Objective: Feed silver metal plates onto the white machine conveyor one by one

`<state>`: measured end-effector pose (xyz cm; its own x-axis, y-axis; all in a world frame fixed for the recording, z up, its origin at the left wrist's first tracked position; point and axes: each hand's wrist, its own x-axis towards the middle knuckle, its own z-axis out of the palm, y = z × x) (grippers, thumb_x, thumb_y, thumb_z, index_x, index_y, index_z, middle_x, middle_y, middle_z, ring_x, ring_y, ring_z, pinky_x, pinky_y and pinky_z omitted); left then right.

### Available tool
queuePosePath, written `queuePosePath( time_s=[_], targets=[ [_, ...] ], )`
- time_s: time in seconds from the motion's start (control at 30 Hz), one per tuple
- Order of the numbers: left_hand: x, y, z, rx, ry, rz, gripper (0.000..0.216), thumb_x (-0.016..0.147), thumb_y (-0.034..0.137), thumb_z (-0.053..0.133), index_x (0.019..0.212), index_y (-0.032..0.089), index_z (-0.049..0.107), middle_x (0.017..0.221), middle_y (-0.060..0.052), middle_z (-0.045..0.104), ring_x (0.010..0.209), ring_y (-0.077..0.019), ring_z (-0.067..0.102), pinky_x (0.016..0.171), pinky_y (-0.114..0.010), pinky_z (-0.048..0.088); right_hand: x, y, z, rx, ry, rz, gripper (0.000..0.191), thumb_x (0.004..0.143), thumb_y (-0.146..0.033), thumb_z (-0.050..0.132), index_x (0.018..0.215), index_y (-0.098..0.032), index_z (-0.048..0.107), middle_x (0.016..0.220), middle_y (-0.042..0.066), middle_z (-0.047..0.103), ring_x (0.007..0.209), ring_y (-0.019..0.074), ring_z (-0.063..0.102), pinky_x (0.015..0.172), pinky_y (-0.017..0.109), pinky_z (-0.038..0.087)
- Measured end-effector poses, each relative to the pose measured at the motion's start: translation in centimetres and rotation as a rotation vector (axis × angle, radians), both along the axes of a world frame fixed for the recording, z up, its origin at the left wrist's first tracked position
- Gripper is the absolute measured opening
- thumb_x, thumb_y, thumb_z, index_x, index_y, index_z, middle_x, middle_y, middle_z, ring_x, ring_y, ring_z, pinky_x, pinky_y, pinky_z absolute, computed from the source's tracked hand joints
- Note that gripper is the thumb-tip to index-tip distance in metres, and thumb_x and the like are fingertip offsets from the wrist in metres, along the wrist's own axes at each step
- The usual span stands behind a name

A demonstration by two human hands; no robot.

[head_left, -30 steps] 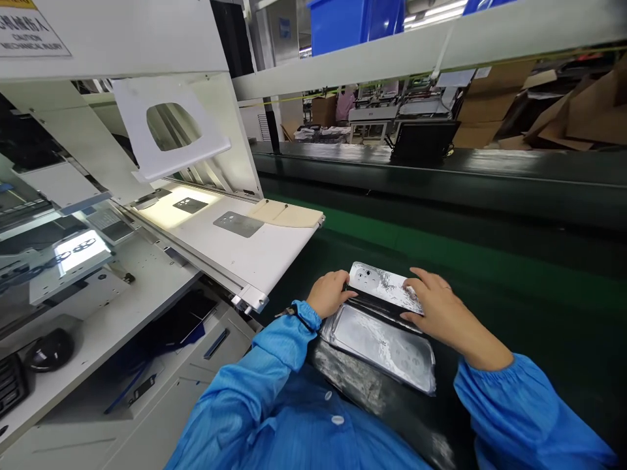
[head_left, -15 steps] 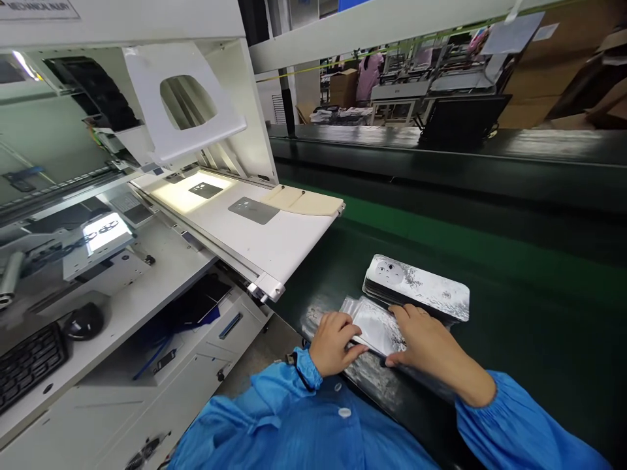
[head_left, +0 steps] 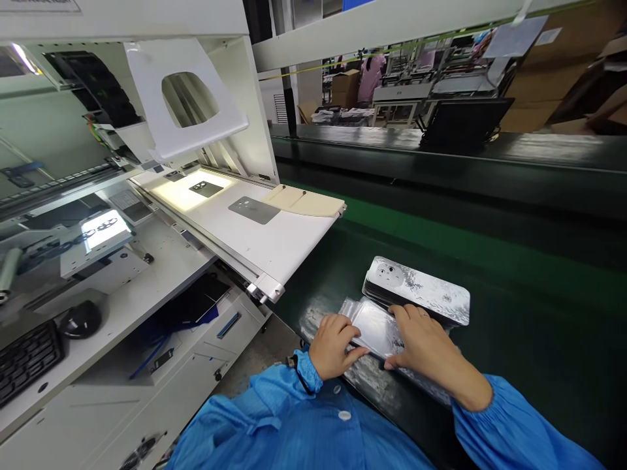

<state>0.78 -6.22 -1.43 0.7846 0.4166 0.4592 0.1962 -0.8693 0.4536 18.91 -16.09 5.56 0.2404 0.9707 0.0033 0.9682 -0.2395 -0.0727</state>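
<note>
My left hand (head_left: 333, 344) and my right hand (head_left: 425, 344) both pinch a flat silvery panel in a clear plastic bag (head_left: 375, 326), which lies on the near edge of the dark green belt (head_left: 514, 287). The fingers of both hands are curled onto the bag's edges. Just behind it sits a stack of shiny phone back panels (head_left: 418, 290) with camera holes at its left end. More crinkled clear bags (head_left: 362, 378) lie under my hands. Both arms wear blue sleeves.
To the left stands a white machine with a small white conveyor (head_left: 259, 238) carrying a grey panel (head_left: 253, 210) and a dark one (head_left: 206, 189) under light. A keyboard (head_left: 27, 359) and mouse (head_left: 81, 320) sit lower left. Cardboard boxes and a person stand far behind.
A second ago my hands were on the panel stack farther out. They have drawn back to the bagged panel at the belt's near edge; the view has shifted slightly since.
</note>
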Motion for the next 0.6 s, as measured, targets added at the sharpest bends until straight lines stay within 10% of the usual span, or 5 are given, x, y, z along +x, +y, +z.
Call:
queuePosePath(
  time_s=[0.2, 0.4, 0.6],
  targets=[
    [0.0, 0.0, 0.1, -0.011, 0.0, 0.004, 0.033, 0.088, 0.05, 0.051, 0.093, 0.019, 0.06, 0.09, -0.007, 0.059, 0.085, -0.0203, 0.055, 0.078, -0.036, 0.046, -0.6, 0.1, 0.9, 0.023, 0.005, -0.008, 0.058, 0.044, -0.028, 0.087, 0.091, -0.018, 0.054, 0.095, 0.012, 0.06, 0.091, 0.0341, 0.059, 0.071, 0.04, 0.048],
    [-0.3, -0.1, -0.8, -0.047, -0.198, 0.022, 0.036, 0.083, 0.049, 0.059, 0.103, 0.019, 0.055, 0.095, -0.008, 0.058, 0.089, -0.0211, 0.056, 0.079, -0.039, 0.048, 0.0, 0.2, 2.3, -0.09, 0.46, -0.065, 0.036, 0.062, -0.02, 0.07, 0.094, -0.021, 0.053, 0.077, 0.002, 0.067, 0.07, 0.0245, 0.064, 0.06, 0.032, 0.046],
    [-1.7, 0.4, 2.4, -0.466, -0.377, -0.116, 0.101, 0.063, 0.061, 0.074, 0.141, 0.018, 0.026, 0.137, -0.02, 0.042, 0.128, -0.034, 0.043, 0.106, -0.054, 0.038, -1.8, 1.0, 4.6, 0.246, 1.01, -0.057, 0.032, 0.071, -0.043, 0.067, 0.092, -0.02, 0.063, 0.085, 0.005, 0.072, 0.078, 0.0261, 0.067, 0.066, 0.035, 0.054]
  ],
)
